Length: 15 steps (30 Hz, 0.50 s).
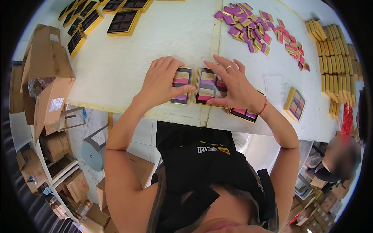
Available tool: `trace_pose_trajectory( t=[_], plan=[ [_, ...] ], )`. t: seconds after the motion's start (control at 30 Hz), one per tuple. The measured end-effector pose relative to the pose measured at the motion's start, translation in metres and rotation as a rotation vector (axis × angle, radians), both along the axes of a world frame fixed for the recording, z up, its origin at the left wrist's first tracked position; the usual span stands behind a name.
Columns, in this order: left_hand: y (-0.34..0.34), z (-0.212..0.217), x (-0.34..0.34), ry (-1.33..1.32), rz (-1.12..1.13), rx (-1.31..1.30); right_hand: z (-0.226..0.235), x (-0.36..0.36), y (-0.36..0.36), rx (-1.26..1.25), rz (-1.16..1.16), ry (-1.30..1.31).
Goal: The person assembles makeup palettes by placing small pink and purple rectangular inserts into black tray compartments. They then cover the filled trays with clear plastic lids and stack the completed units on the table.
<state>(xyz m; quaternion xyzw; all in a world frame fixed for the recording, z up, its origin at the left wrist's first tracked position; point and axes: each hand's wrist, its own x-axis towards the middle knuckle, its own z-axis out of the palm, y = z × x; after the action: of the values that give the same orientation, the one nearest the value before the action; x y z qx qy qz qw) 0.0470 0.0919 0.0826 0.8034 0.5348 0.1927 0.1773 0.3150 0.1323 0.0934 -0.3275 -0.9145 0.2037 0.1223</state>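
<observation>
Two shallow gold-edged boxes lie side by side near the table's front edge. My left hand [160, 83] is closed around the left box [181, 97], its fingers along the outer side and its thumb reaching over toward the right edge. My right hand [233, 83] grips the right box [203, 99], with fingers at the far side and thumb near the front. Pink, purple and gold packets fill both boxes, and a clear cover [208, 82] glints over the right one. A third filled box [244, 113] sits partly hidden under my right wrist.
Loose purple, pink and gold packets [250, 29] are heaped at the far right. Dark trays [124, 22] stand at the far left. A clear sheet [274, 86] and another filled box [295, 104] lie rightward, before stacked gold boxes [336, 58]. A cardboard carton [50, 73] borders the left.
</observation>
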Motion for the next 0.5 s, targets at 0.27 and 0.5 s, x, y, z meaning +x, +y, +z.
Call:
trace_pose_trajectory(
  t=[0.27, 0.5],
  plan=[
    [0.005, -0.007, 0.001, 0.008, 0.095, 0.037, 0.005, -0.008, -0.005, 0.002, 0.176, -0.031],
    [0.015, -0.016, 0.014, 0.052, 0.107, 0.133, 0.005, -0.014, -0.015, 0.165, 0.151, -0.217]
  ],
)
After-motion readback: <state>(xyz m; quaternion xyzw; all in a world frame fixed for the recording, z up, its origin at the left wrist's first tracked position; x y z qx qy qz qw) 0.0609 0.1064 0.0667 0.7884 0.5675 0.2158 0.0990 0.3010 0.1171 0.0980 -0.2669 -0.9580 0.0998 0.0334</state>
